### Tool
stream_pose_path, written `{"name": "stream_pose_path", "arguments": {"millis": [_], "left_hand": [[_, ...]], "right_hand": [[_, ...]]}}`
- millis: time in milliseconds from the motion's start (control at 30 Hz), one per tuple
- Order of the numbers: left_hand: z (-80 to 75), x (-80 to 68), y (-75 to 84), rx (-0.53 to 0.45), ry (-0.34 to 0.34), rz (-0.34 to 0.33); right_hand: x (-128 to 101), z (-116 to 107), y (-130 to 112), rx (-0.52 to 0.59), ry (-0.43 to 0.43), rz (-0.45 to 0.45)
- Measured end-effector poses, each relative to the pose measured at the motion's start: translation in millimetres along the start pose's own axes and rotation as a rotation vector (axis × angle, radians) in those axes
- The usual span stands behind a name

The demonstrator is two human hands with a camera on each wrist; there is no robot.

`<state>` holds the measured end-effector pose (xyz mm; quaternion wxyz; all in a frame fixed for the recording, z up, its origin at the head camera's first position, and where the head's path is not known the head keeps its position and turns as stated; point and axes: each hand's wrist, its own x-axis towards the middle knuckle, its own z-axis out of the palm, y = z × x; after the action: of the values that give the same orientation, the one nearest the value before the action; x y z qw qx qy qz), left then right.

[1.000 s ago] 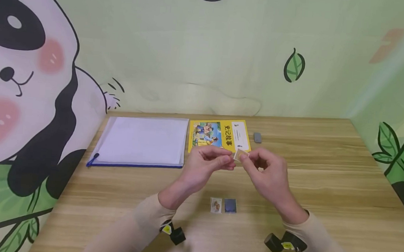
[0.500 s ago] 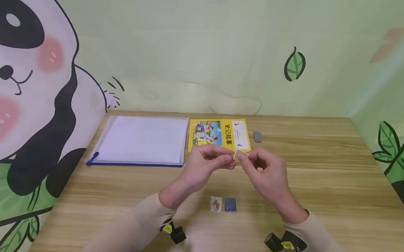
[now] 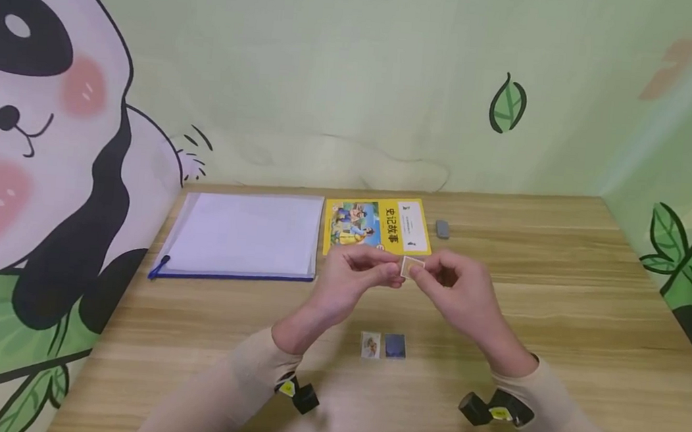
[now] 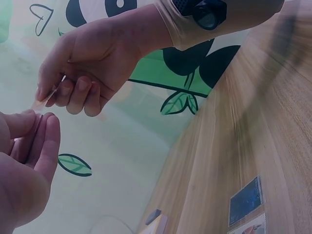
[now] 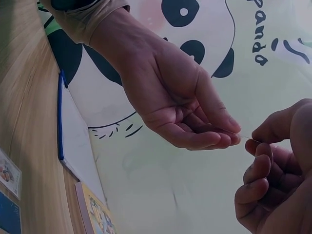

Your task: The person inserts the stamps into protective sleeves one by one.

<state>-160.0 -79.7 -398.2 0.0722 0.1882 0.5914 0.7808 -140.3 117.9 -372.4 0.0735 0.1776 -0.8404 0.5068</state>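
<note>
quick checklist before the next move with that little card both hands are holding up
1. Small card pinched by left hand: ok.
2. Right hand also pinches it: ok.
3. Card lifted off the table: ok.
4. Two cards lie flat below the hands, untouched: ok.
5. Yellow book and clear folder lie behind the hands: ok.
6. Which face of the held card is up: cannot tell.

Two cards (image 3: 383,347) below hands; book (image 3: 376,225), folder (image 3: 245,236) behind; table (image 3: 582,316) right bare
</note>
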Motion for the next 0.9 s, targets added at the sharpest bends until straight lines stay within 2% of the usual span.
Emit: {"name": "stream_pose_path", "arguments": {"millis": [333, 567, 700, 900], "left_hand": [[0.0, 0.5, 2.0, 0.006, 0.006, -0.076], [-0.2, 0.6, 0.4, -0.035, -0.006, -0.094], [0.7, 0.5, 0.0, -0.039, -0.007, -0.107], [2.4, 0.7, 0.0, 0.008, 0.001, -0.117]], "right_hand": [[2.1, -2.4, 3.4, -0.019, -0.041, 0.008], [2.7, -6.2, 3.6, -0.046, -0.08, 0.029], [2.2, -6.0, 5.3, -0.049, -0.068, 0.017], [0.1, -2.8, 7.8, -0.04, -0.021, -0.034]]}}
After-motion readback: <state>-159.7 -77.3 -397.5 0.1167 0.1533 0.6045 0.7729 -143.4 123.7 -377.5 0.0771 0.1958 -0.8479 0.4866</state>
